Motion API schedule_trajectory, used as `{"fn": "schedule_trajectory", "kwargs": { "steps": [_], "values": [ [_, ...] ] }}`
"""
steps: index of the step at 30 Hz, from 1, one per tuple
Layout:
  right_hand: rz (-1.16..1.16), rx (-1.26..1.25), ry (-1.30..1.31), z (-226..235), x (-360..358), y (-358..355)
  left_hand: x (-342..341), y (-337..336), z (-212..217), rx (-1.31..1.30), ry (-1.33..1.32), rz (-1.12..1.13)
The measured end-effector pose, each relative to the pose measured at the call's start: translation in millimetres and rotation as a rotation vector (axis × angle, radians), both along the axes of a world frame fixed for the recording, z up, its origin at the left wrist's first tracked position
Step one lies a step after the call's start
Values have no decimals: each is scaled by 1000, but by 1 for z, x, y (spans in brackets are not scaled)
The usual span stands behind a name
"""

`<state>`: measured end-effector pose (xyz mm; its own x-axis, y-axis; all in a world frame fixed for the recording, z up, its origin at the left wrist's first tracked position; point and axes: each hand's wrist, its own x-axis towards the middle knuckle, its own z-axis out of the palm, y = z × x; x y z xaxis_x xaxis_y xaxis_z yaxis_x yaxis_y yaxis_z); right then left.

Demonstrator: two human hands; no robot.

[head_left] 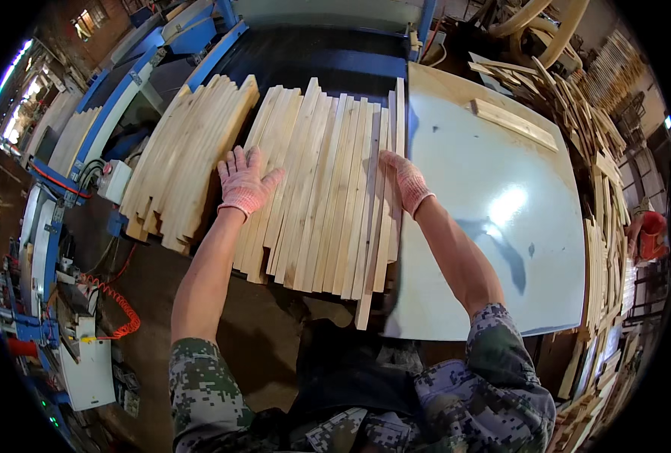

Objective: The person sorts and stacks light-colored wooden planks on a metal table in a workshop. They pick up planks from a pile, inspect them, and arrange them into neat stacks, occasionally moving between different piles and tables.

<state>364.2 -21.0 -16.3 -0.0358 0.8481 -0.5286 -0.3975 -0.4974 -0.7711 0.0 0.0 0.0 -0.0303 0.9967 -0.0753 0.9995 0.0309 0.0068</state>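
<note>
A row of pale wooden strips lies side by side in front of me, their near ends uneven. One strip sticks out toward me past the others. My left hand, in a whitish-pink knit glove, rests open with spread fingers on the row's left edge. At the right edge, my gloved right hand has its fingers together and bent over the outermost strips; its thumb is hidden. To the left, across a narrow dark gap, lies a second bundle of wooden strips.
A dark conveyor belt between blue rails runs beyond the strips. On my right is a glossy pale tabletop with a short wooden board on it. Scrap wood piles up farther right. A coiled red hose hangs at the left.
</note>
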Motion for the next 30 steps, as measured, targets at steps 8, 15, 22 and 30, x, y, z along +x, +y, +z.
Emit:
{"fn": "schedule_trajectory", "kwargs": {
  "steps": [8, 15, 22, 30],
  "values": [
    [-163, -36, -166, -14, -104, 54, -104, 45, 37, 103, 87, -127],
    [-102, -62, -887, 11, -101, 14, -89, 35, 5, 116, -79, -121],
    [-59, 291, -317, -24, -108, -135, -136, -43, 13, 57, -936, -98],
    [69, 69, -428, -5, -167, -286, -156, -283, -19, -96, -1693, 271]
  ]
}}
